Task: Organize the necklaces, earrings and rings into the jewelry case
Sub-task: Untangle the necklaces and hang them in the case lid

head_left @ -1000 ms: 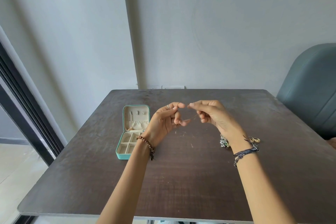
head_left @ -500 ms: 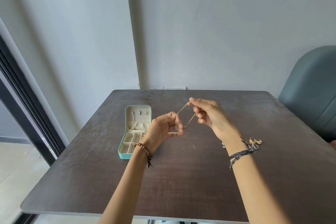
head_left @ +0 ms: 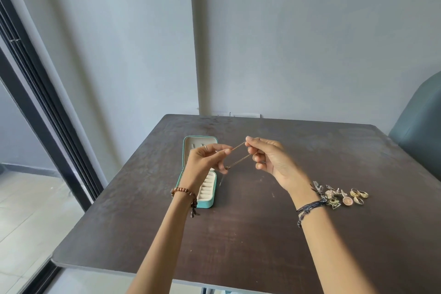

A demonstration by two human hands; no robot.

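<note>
Since earlier, both hands have drawn apart, left hand and right hand pinching a thin gold chain necklace taut above the dark brown wooden surface; grey walls behind.

No readable text, no labels, no brand marks, no numbers, no signs anywhere in view
</note>
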